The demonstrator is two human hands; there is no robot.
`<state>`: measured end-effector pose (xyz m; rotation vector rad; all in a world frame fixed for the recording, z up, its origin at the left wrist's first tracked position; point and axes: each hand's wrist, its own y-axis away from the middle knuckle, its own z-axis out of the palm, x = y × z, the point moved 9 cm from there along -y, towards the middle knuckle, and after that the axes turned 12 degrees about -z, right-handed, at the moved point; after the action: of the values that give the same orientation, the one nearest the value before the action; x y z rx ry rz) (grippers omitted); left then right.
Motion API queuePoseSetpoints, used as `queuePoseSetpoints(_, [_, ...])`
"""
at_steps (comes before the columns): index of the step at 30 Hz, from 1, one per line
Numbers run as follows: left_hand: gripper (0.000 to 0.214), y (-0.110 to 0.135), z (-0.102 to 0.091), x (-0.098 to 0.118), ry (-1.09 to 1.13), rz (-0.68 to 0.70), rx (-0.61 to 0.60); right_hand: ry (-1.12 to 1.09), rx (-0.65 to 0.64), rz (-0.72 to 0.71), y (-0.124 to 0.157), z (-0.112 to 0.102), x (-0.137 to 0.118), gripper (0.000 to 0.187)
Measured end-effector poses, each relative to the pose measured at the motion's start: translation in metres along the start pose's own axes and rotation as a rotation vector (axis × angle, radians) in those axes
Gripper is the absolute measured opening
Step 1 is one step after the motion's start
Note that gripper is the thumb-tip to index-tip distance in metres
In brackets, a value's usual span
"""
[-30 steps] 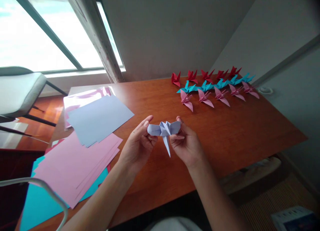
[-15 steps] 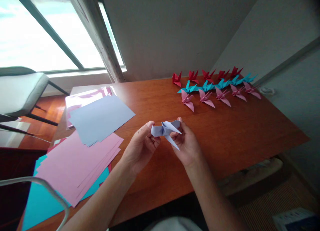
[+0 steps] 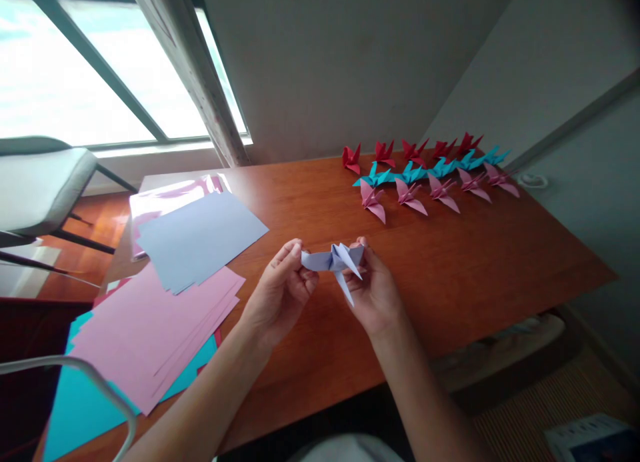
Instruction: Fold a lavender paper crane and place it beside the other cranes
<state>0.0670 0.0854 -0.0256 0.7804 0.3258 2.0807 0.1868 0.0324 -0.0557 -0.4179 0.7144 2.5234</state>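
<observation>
- Crane (image 3: pixel 339 259): pale lilac folded paper, held above the near part of the table (image 3: pixel 300 202), stretched between both hands.
- Left hand (image 3: pixel 280 299): its grip is narrow, thumb and fingers pinching the tip of one wing (the longer-looking one from this view).
- Right hand (image 3: pixel 379 292): its grip is closed around the other wing, partly hidden by the crane's own folds; thumb tip up at the wing's end.
- Two slim points of the crane slant down and rightward, in front of the right hand (which of them is neck and which tail, I cannot tell).
- Red cranes (image 3: pixel 385 154): five in a row at the table's far edge, right of the middle.
- Blue cranes (image 3: pixel 411 173): a row just in front of the red ones, set so close that they overlap in view.
- Pink cranes (image 3: pixel 442 191): five, spaced apart, in the nearest of the three rows.
- Lilac sheets (image 3: pixel 205 239): a loosely fanned stack left of the hands, lying partly over a glossy packet (image 3: pixel 165 205) and the pink sheets (image 3: pixel 155 335).
- Blue sheets (image 3: pixel 80 409): under the pink ones, at the table's left end (a bit of red paper (image 3: pixel 218 337) peeks out too).
- Chair (image 3: pixel 45 182): left of the table, near the window (image 3: pixel 75 69).
</observation>
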Motion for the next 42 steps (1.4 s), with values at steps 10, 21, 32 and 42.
queuePoseSetpoints(10, [0.035,0.005,0.0,0.006,0.048,0.035,-0.001,-0.087,0.079,0.118,0.009,-0.003,0.004,0.019])
queuePoseSetpoints(21, [0.027,-0.003,-0.014,0.0,-0.183,-0.018,0.126,-0.05,0.072,0.068,0.006,-0.006,0.002,0.015])
queuePoseSetpoints(32, [0.034,0.013,0.024,0.022,-1.048,0.196,-0.012,0.357,0.026,-0.217,0.006,-0.009,-0.037,0.026])
queuePoseSetpoints(42, [0.037,0.008,0.017,0.002,-1.101,-0.06,-0.166,0.645,-0.102,-0.512,0.012,0.016,-0.076,0.029])
